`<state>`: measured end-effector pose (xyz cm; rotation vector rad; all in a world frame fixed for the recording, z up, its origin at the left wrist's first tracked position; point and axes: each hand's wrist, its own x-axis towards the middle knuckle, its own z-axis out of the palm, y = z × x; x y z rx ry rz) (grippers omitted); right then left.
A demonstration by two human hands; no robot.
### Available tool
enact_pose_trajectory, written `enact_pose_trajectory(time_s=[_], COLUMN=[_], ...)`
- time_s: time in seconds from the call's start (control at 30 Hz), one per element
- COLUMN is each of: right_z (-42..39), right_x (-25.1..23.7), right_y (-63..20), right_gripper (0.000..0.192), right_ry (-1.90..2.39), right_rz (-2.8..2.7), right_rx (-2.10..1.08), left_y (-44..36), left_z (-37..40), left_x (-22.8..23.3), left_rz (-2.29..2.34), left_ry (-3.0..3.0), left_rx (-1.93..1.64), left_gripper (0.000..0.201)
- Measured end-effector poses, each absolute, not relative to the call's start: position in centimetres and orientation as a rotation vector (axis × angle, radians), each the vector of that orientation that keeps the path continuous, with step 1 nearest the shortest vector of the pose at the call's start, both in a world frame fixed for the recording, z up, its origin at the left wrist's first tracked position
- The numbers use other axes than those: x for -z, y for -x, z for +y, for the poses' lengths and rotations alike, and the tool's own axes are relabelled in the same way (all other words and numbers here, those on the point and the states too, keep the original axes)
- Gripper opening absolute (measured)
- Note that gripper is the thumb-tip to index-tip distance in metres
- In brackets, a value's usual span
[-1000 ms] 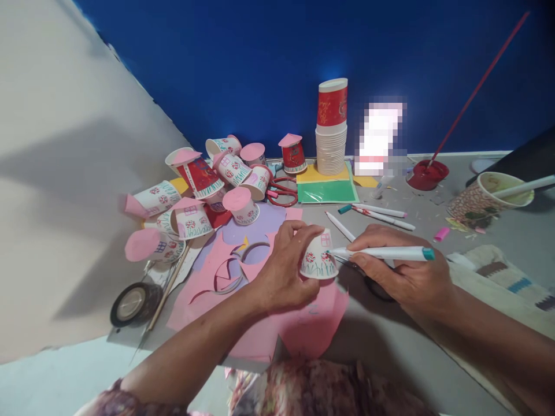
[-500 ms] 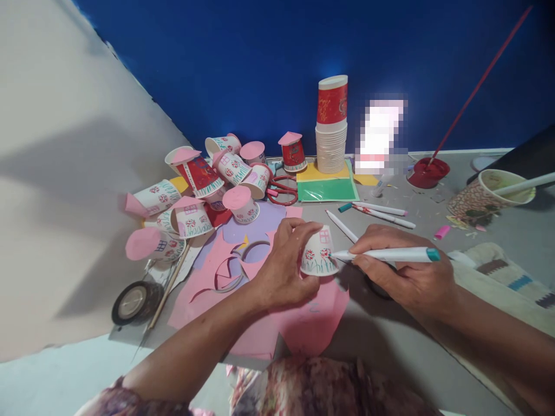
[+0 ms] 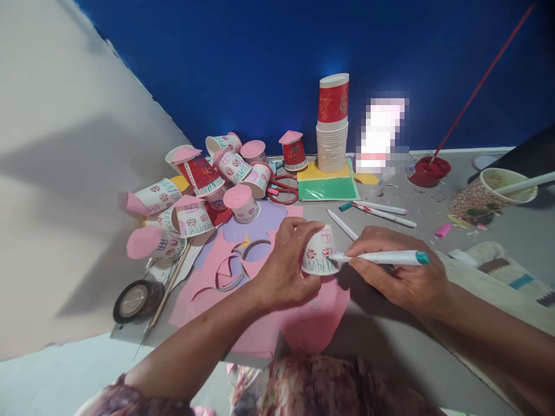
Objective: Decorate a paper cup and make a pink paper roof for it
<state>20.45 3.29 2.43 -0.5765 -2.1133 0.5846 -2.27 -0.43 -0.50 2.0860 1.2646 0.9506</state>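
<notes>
Nearest, at the bottom of the frame, two bare forearms reach in over a sheet of pink paper (image 3: 312, 323) that lies on the grey table (image 3: 390, 346). Just above it, at centre frame, the left hand (image 3: 284, 266) is closed around a small upturned paper cup (image 3: 319, 254), fingers over its base and thumb behind, steadying it where it stands on the pink paper's upper edge. The cup is white, drawn with red flowers, green grass strokes and a pink window. To its right, the right hand (image 3: 401, 271) pinches a white marker (image 3: 379, 257) with a teal end cap, held almost level, its tip touching the cup's lower right side. Further up, loose markers (image 3: 381, 211) lie on the table, with cut pink and purple paper scraps (image 3: 243, 242) to the left. At left, a tape roll (image 3: 136, 299) sits beside a heap of decorated cups (image 3: 203, 185) with pink paper tops. Farthest, against the blue wall (image 3: 260, 69), stand red scissors (image 3: 282, 190), green card (image 3: 327, 188), a tall cup stack (image 3: 332, 130) and a red dish (image 3: 429, 172).
</notes>
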Motion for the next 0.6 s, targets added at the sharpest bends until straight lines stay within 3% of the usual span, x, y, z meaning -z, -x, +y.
enact_pose_trajectory(time_s=[0.6], right_z=[3.3], right_x=[-2.0], right_y=[-21.3], right_gripper=[0.015], right_ry=[0.771], right_rz=[-1.935], right_rx=[-0.572], left_y=[2.4], left_z=[-0.3], left_x=[0.2], left_rz=[1.268], left_ry=[-2.068], left_rx=[-1.018], left_gripper=[0.076])
